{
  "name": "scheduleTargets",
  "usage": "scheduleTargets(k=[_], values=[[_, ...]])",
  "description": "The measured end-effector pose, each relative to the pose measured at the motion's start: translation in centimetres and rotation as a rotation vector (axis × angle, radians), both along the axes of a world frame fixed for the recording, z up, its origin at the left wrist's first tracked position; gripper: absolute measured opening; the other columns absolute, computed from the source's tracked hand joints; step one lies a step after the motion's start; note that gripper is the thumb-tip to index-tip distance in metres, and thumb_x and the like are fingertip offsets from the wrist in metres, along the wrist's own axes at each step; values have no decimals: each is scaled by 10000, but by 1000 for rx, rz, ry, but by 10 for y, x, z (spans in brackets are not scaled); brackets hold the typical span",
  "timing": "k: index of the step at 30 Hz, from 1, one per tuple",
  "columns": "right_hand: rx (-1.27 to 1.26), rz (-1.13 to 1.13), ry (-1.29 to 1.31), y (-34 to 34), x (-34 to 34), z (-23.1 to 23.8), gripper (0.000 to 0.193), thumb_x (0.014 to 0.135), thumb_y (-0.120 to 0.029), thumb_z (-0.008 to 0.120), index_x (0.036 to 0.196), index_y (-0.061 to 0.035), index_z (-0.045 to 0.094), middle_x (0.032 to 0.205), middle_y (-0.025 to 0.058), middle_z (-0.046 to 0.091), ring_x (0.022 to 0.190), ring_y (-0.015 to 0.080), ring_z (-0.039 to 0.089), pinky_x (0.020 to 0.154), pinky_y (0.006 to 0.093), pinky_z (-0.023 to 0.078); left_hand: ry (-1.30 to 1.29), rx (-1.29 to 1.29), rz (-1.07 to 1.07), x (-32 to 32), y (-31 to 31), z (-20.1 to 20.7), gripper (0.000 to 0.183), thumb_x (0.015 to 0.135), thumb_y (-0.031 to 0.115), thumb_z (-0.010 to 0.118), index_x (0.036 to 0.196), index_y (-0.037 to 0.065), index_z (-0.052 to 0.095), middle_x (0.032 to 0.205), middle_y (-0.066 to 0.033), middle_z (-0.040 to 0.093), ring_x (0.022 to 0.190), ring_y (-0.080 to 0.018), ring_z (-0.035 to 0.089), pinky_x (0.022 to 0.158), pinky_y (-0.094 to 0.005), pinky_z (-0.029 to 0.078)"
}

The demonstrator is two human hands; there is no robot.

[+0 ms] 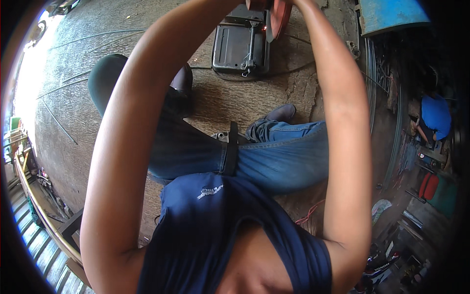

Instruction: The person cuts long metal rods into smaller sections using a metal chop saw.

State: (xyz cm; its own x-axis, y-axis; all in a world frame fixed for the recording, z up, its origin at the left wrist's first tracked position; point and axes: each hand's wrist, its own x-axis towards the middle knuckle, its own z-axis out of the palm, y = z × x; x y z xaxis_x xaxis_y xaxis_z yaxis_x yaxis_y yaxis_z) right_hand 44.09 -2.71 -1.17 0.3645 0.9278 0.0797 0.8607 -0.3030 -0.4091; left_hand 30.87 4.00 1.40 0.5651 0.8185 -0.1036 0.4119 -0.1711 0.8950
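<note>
Both my arms reach forward past the upper edge, so my left hand and my right hand are cut off. Between my wrists is the red guard [280,20] of a cut-off saw, and part of its grey disc [270,30] shows beside it. Below the guard, the saw's black metal base [232,46] rests on the ground. A clamp screw [251,41] runs along this base. Small red glowing spots lie close to the disc. Whatever my hands hold is out of the picture.
My bent legs in jeans [279,157] are in front of the saw. Dark cables or rods [61,122] lie on the rough floor [73,161]. Long metal bars [374,93] run along the right. A co-worker in blue [435,116] is farther right, below a blue panel [391,14].
</note>
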Motion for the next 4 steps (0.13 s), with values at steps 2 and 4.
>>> scheduleTargets(k=[2,4], values=[[-21,12,-4,10,7,11,794,939,-349,422,1492,-139,-108,1193,376,526,1072,449,570,943,510,424,218,157,-98,13,23,3,261,810,183,646,1058,99,643,989,-94,674,863,-211,667,642,-379,536],[-39,23,-12,15,11,15,744,951,-386,391,1507,-134,-36,1226,349,529,1103,440,555,984,511,391,419,319,-187,23,42,1,251,825,199,637,1063,126,670,1022,-80,685,898,-204,673,674,-381,538]])
